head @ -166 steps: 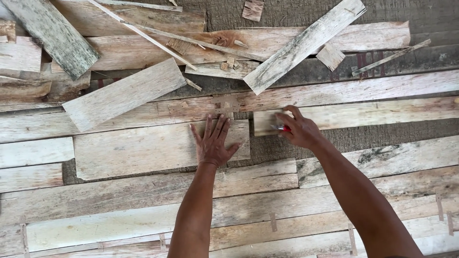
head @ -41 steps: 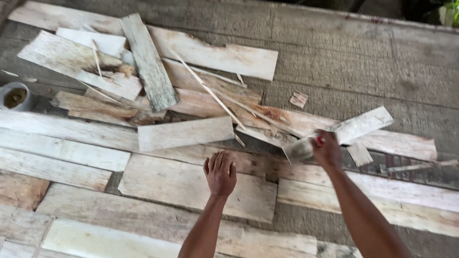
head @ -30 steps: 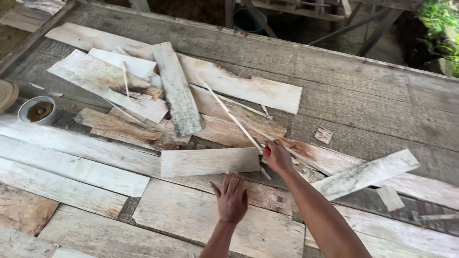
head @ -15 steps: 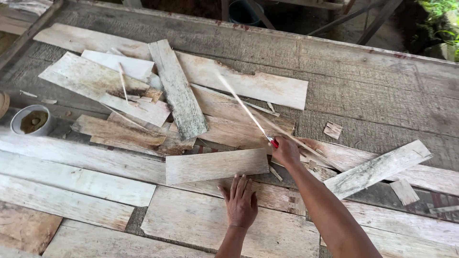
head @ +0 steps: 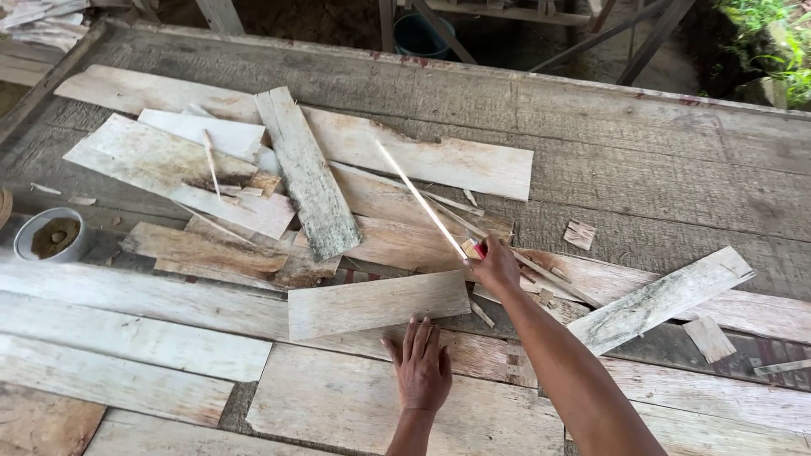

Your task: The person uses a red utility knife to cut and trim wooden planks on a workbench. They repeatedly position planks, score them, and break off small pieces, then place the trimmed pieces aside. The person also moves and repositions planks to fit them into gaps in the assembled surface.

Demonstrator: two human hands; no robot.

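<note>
— Where the head view looks down, what is gripped by the right hand (head: 494,266)?

— A thin wooden sliver (head: 420,199) is pinched at its near end, the fingers closed around it; it is angled up and away to the left, over the heap of pale boards (head: 355,169). Something small and red is seen at the fingertips, too small to be told.

— And the left hand (head: 422,371)?

— It is laid flat, fingers spread, on a wide plank (head: 321,405), just below a short pale board (head: 376,304); nothing is held.

— What surface is shown?

— A weathered grey plank floor (head: 642,160) is covered with loose boards. A small round tin (head: 55,236) is seen at the left edge, a narrow mottled board (head: 659,300) at the right. Timber posts and greenery are seen beyond the far edge.
</note>
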